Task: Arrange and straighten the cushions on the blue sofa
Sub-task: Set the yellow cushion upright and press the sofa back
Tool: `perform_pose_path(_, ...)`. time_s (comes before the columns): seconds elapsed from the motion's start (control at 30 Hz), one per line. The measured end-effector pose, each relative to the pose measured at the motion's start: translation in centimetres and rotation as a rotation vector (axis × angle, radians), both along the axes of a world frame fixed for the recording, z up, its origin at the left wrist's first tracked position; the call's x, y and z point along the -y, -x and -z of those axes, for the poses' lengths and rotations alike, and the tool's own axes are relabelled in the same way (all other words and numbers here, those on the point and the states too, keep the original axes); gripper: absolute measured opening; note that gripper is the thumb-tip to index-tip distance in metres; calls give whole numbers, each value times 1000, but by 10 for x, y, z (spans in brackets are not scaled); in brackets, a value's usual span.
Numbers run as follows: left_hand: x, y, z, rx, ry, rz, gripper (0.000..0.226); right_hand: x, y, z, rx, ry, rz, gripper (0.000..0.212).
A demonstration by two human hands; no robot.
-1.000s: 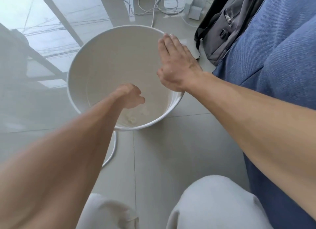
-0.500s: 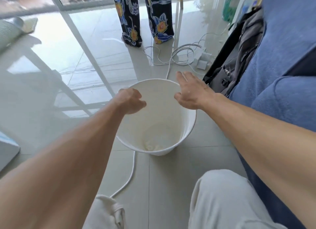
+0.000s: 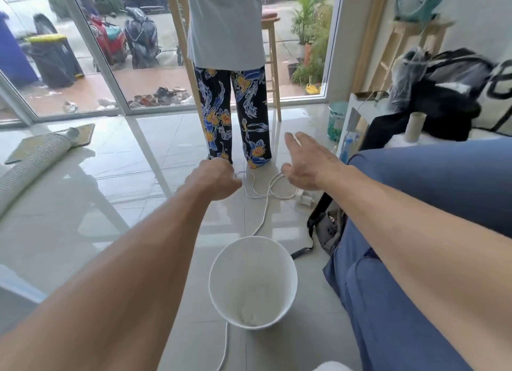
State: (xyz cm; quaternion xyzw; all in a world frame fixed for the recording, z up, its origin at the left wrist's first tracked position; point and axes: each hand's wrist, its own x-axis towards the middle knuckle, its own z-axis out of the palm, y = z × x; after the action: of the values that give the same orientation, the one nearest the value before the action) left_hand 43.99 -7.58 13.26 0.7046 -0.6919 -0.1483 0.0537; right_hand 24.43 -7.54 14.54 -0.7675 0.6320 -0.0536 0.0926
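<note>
The blue sofa (image 3: pixel 432 193) fills the right side of the view, its arm and seat cushion (image 3: pixel 388 309) partly hidden under my right forearm. My left hand (image 3: pixel 213 179) is stretched out ahead over the floor, curled into a fist with nothing in it. My right hand (image 3: pixel 310 163) reaches forward beside the sofa arm, fingers spread and empty. Neither hand touches the sofa.
A white bucket (image 3: pixel 253 282) stands on the tiled floor below my arms, with a white cable (image 3: pixel 263 204) running past it. A grey backpack (image 3: pixel 329 226) leans on the sofa. A person in floral trousers (image 3: pixel 235 116) stands ahead by the glass door. A ribbed hose (image 3: pixel 33 160) lies left.
My view has lifted from the bucket to the room ahead. Both hands have risen away from the bucket's rim and now stretch forward above it.
</note>
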Motion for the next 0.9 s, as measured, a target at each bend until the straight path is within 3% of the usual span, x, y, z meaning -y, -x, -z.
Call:
perform_pose_path(0.23,14,18,-223,-14,91,35,43,5,18,-213,14,60,18,69)
perform_pose_path(0.4,17,26,-345,-55,163,58,43,7,27,-336,-7,129,47,70)
perform_pose_path(0.63,20,38,-422,-100,219,166,43,-18,46,-409,-59,194,139,71)
perform_pose_path(0.9,29,86,-458,-81,323,389,45,-78,95,-437,-102,186,443,71)
